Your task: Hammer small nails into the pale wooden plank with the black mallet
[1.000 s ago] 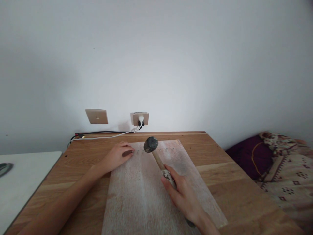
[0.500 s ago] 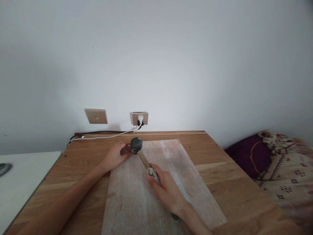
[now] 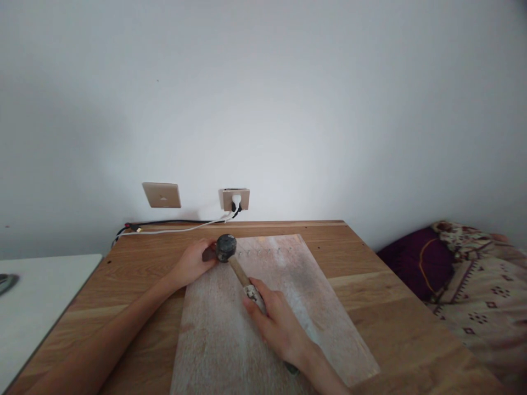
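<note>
A rubber mallet (image 3: 226,247) with a dark, round head and a worn, pale-spotted wooden handle is in my right hand (image 3: 280,321), fingers wrapped round the grip. Its head is over the far left corner of a weathered wooden board (image 3: 218,329). My left hand (image 3: 195,260) rests at that corner, fingertips pinched together beside and partly behind the mallet head, so whatever they hold is hidden. To the right of the mallet head, several small nails (image 3: 269,250) stand in a row along the board's far edge.
The board lies on a wooden table (image 3: 362,307) against a wall. Cables (image 3: 181,229) run along the back edge to a wall socket (image 3: 236,199); a blank plate (image 3: 162,195) is left of it. A white surface (image 3: 41,296) adjoins at left, patterned fabric (image 3: 481,307) at right.
The mallet head has shifted slightly left and my right hand with it. My left hand stays at the board's corner.
</note>
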A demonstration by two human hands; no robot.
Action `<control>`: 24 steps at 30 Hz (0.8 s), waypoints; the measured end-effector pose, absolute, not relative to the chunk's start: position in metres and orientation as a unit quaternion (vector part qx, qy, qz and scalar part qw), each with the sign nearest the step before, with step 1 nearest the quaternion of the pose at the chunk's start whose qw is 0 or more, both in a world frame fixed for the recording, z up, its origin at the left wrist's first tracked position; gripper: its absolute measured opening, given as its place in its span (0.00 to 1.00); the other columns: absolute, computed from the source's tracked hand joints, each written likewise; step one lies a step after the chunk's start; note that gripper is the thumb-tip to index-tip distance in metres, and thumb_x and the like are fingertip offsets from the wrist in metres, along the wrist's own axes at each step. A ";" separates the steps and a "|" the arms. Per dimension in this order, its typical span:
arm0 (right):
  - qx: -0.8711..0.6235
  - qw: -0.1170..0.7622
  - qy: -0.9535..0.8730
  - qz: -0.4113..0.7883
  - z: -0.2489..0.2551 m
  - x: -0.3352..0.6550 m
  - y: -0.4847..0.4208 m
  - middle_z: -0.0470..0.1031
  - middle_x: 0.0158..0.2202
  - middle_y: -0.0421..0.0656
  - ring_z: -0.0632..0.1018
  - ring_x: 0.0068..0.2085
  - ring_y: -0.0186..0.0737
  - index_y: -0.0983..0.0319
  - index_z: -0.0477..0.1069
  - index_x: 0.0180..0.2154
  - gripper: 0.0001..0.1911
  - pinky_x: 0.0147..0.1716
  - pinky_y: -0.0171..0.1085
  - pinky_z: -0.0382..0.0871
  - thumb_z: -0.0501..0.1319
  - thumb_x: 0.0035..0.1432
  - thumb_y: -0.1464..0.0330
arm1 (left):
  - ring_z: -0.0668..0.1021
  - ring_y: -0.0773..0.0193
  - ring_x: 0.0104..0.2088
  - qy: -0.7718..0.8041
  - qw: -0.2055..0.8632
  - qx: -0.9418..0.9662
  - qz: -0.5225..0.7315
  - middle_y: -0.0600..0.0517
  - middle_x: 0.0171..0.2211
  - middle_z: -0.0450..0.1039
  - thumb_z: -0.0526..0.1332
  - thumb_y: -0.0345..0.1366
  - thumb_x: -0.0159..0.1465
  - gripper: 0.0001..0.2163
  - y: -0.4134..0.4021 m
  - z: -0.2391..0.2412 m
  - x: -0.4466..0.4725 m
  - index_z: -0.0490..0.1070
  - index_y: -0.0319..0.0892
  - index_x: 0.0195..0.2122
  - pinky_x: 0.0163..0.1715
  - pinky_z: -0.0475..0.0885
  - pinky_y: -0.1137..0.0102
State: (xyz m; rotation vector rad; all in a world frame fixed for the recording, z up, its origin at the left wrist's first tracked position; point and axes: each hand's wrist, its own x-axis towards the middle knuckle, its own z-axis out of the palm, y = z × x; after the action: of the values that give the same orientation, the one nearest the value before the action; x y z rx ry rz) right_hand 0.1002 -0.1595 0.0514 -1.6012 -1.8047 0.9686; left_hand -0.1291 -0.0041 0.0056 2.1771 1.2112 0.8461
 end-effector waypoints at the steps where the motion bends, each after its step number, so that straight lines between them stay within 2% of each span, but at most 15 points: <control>1: -0.594 0.269 -0.668 0.359 0.051 0.101 -0.160 0.78 0.34 0.43 0.78 0.36 0.43 0.60 0.69 0.59 0.21 0.36 0.37 0.68 0.54 0.69 0.60 | 0.79 0.49 0.50 0.446 0.252 0.801 0.311 0.46 0.46 0.80 0.62 0.35 0.55 0.15 -0.004 0.005 -0.129 0.76 0.43 0.44 0.54 0.71 0.58; 6: -0.590 0.286 -0.654 0.376 0.048 0.102 -0.159 0.77 0.33 0.42 0.77 0.33 0.40 0.60 0.69 0.58 0.21 0.33 0.36 0.69 0.55 0.68 0.58 | 0.79 0.50 0.50 0.439 0.255 0.805 0.308 0.47 0.45 0.81 0.62 0.36 0.55 0.15 -0.002 0.005 -0.130 0.76 0.44 0.44 0.53 0.71 0.59; 8: -0.580 0.299 -0.626 0.427 0.046 0.102 -0.161 0.74 0.30 0.39 0.74 0.25 0.35 0.60 0.69 0.57 0.21 0.25 0.33 0.67 0.55 0.68 0.57 | 0.80 0.50 0.48 0.437 0.253 0.806 0.309 0.48 0.44 0.81 0.62 0.36 0.56 0.15 -0.002 0.005 -0.130 0.76 0.44 0.45 0.52 0.72 0.60; 10: -0.558 0.333 -0.572 0.500 0.044 0.102 -0.167 0.71 0.27 0.36 0.68 0.17 0.29 0.60 0.70 0.53 0.21 0.15 0.29 0.60 0.56 0.66 0.54 | 0.80 0.52 0.46 0.431 0.258 0.808 0.309 0.48 0.42 0.81 0.62 0.38 0.58 0.15 -0.001 0.004 -0.130 0.76 0.44 0.46 0.51 0.72 0.61; 12: -0.535 0.393 -0.495 0.560 0.040 0.104 -0.178 0.69 0.27 0.34 0.64 0.14 0.25 0.61 0.70 0.48 0.23 0.11 0.27 0.56 0.58 0.64 0.49 | 0.80 0.54 0.44 0.423 0.266 0.810 0.308 0.49 0.40 0.81 0.62 0.39 0.60 0.15 -0.002 0.004 -0.130 0.75 0.44 0.48 0.50 0.71 0.61; 15: -0.547 0.492 -0.362 0.572 0.032 0.112 -0.200 0.70 0.27 0.33 0.66 0.13 0.25 0.60 0.68 0.48 0.28 0.10 0.26 0.58 0.61 0.59 0.44 | 0.79 0.54 0.45 0.424 0.265 0.810 0.306 0.49 0.40 0.81 0.64 0.40 0.59 0.17 -0.003 0.005 -0.130 0.75 0.45 0.50 0.52 0.70 0.59; 19: -0.572 0.570 -0.255 0.532 0.025 0.130 -0.219 0.69 0.23 0.31 0.67 0.13 0.27 0.58 0.65 0.50 0.33 0.08 0.27 0.60 0.66 0.52 0.43 | 0.79 0.53 0.45 0.427 0.259 0.813 0.300 0.50 0.40 0.80 0.67 0.45 0.58 0.20 -0.004 0.005 -0.129 0.74 0.45 0.50 0.51 0.69 0.59; 24: -0.593 0.586 -0.208 0.511 0.028 0.143 -0.218 0.72 0.24 0.34 0.70 0.15 0.31 0.59 0.69 0.47 0.35 0.11 0.30 0.64 0.67 0.48 0.42 | 0.80 0.54 0.44 0.430 0.274 0.812 0.284 0.49 0.41 0.81 0.65 0.49 0.60 0.22 -0.002 0.008 -0.131 0.73 0.44 0.52 0.51 0.70 0.60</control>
State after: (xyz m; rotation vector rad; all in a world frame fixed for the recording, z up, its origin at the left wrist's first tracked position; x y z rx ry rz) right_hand 0.1434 -0.2185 0.0283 -1.3832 -0.4852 1.1917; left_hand -0.1307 -0.0024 0.0081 2.1851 1.1559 0.7631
